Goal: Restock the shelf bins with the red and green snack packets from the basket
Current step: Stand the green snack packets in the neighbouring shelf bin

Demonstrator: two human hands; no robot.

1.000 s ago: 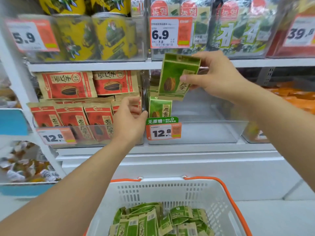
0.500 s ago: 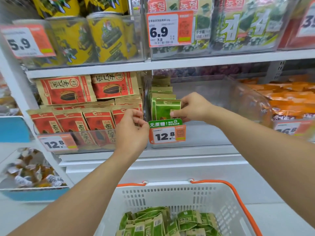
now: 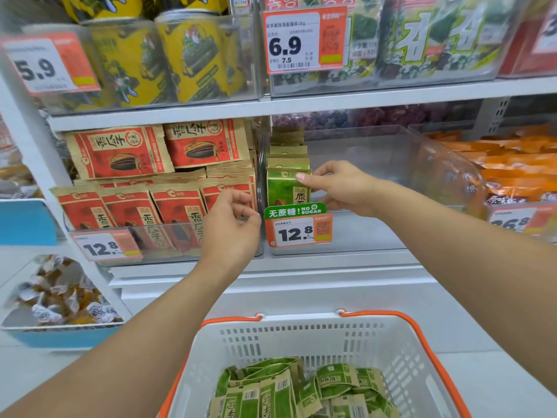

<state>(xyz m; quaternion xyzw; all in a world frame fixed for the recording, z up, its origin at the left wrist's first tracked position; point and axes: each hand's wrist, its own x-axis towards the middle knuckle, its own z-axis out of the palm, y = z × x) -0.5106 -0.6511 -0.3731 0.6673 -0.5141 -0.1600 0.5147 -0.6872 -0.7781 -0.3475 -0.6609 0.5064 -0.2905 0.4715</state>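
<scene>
While the right hand [image 3: 340, 188] pinches the front green packet [image 3: 284, 190] by its top edge, thumb on the near face and fingers curled behind, it stands that packet upright at the head of a short green row in the clear bin [image 3: 391, 152]. To finish this well, I'd say keep the packet pressed back against the row just behind the fingers, square it with the bin's left wall, and let go only once it stands by itself above the price tag [image 3: 298, 229] just below the hand. The right arm reaches in from the lower right, wrist nearly level. Over to its left, the left hand [image 3: 232, 221] hovers with fingers loosely curled and thumb near the fingertips, at the divider beside the red packets [image 3: 168, 206]; whether it actually touches anything, I can't tell. That arm comes up from the lower left. Well below both hands, the basket [image 3: 331, 336] holds plenty more green packets [image 3: 301, 390], so there's a lot left to shelve.
</scene>
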